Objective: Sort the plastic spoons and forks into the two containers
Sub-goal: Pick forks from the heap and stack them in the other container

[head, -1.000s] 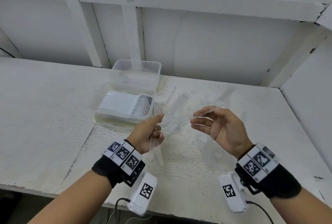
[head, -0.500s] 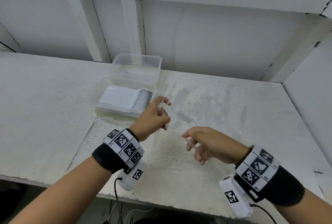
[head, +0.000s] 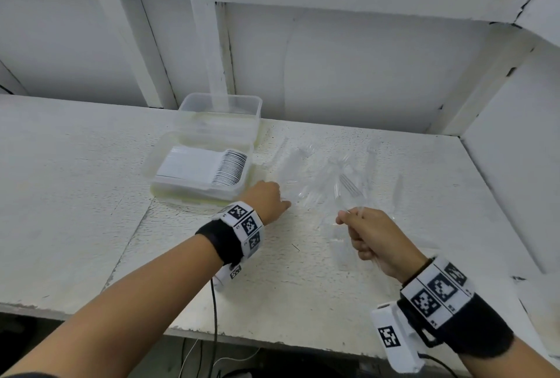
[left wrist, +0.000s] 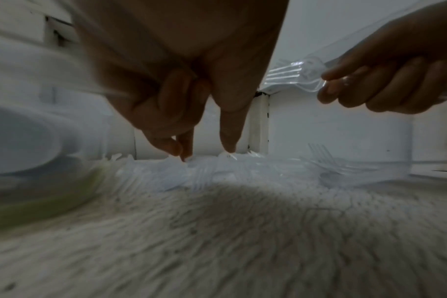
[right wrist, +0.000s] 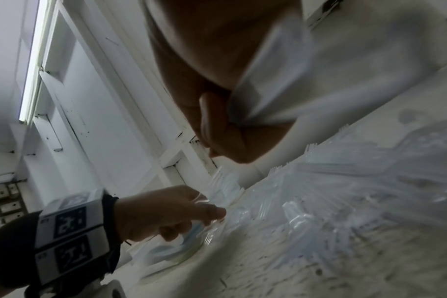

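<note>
A heap of clear plastic forks and spoons lies on the white table, right of two clear containers. My left hand reaches into the heap's near left edge. In the left wrist view its fingertips point down and touch the cutlery, with nothing seen pinched between them. My right hand grips clear forks by their handles, lifted over the heap's right part, tines pointing away. The near container holds a neat stack of white cutlery. What lies in the far container is unclear.
The white table runs far to the left, and its front edge is close to me. A white wall and framing stand right behind the containers, and a side wall closes the right end. Cables hang below the table edge.
My left hand carried clear cutlery toward the containers and has now come down onto the heap's edge. My right hand dropped to the table, closed on forks and lifted them.
</note>
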